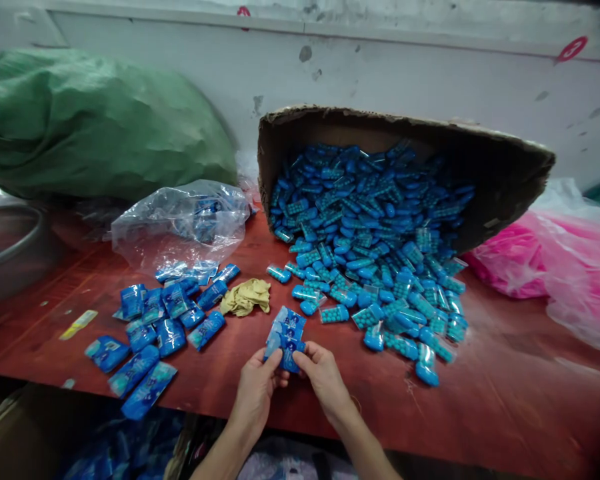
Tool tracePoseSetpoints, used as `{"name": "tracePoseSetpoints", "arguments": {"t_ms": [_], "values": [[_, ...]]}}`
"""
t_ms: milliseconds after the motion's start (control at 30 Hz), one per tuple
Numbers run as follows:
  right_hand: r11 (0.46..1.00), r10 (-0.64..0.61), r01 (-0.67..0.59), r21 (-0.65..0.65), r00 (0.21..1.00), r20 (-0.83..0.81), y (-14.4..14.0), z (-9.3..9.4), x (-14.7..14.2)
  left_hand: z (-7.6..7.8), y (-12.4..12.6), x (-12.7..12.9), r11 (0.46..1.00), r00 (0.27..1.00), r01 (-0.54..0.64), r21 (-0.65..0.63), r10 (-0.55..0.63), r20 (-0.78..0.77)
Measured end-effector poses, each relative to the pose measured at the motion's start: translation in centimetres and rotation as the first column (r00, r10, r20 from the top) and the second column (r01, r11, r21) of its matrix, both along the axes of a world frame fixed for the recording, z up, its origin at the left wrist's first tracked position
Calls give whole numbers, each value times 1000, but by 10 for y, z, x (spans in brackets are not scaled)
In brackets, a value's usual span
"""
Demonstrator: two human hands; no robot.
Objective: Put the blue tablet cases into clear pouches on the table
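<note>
Between both hands, over the front of the red table (215, 380), is a flat blue printed packet (287, 328). My left hand (261, 375) pinches its lower left side with thumb and fingers. On the lower right side, my right hand (321, 368) grips it the same way. To the left lie several similar printed packets (171, 337), some overlapping. Just behind the hands sits a crumpled pale yellow bunch (246, 297), its kind unclear. Off to the right spreads a heap of clear-and-blue capsule-shaped packs (365, 260) filled with small turquoise balls.
A cardboard box (500, 200) lies on its side, packs spilling out. A clear plastic bag (180, 223), a green sack (100, 127) and a grey basin (10, 247) stand left. Pink bagged material (515, 257) sits right. Below the front edge, a box holds blue packets (125, 447).
</note>
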State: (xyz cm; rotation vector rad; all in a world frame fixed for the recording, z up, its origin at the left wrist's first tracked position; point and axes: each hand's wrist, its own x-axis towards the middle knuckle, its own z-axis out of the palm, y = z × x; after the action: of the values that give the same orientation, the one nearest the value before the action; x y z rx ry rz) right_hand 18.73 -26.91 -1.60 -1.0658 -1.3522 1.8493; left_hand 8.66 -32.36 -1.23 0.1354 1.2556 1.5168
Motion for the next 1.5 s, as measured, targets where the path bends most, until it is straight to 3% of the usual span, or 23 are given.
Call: {"name": "tracePoseSetpoints", "arguments": {"t_ms": [200,333,500,633,767,967,1100,1267,1400,1500], "values": [[997,-32,32,65,999,-16,-8,-3,-5,-8,3,7,997,981,-74,-33,66,-184],[997,-53,53,55,999,1,-15,-12,-7,-6,4,13,996,994,-89,-7,89,-67],[980,-133,121,161,989,63,-19,-14,-5,0,5,19,996,996,-85,-12,85,-21],[989,-108,105,108,994,23,-18,-12,-4,0,5,22,996,994,-89,-1,89,64],[996,-59,59,68,998,-4,-16,-9,-2,0,3,19,999,992,-38,8,37,117],[993,-12,20,115,997,-74,-7,5,1,2,-1,6,990,988,137,-28,-134,70],[999,-39,41,17,994,-99,-8,7,-2,0,-3,6,999,999,48,21,-49,13],[997,-71,68,-37,993,-92,-17,-7,-6,-1,-2,15,999,998,-40,1,40,46],[992,-105,99,-74,991,-88,-17,-11,-5,3,-1,15,997,995,78,0,-78,62],[999,-37,33,-34,993,-114,-14,-2,-1,4,-1,10,990,989,142,-17,-141,36]]}}
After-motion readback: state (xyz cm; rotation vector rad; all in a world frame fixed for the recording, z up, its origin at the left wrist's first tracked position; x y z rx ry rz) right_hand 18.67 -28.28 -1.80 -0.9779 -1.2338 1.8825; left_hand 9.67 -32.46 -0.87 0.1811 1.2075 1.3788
